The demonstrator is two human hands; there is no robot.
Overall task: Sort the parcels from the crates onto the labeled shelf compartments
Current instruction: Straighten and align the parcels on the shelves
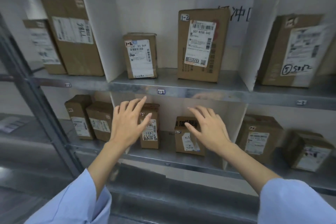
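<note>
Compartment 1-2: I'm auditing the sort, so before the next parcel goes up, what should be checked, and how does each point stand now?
1. Left hand free: ok, fingers spread, holding nothing.
2. Right hand free: ok, likewise.
3. Small parcel marked 1-2, matching the shelf tag: ok.
4. Tall parcel marked 1-2 and standing upright: ok.
5. Room between those two parcels: ok, a gap shows.
6. Lower shelf tag matches the parcels above it: cannot tell, tag too blurred.
</note>
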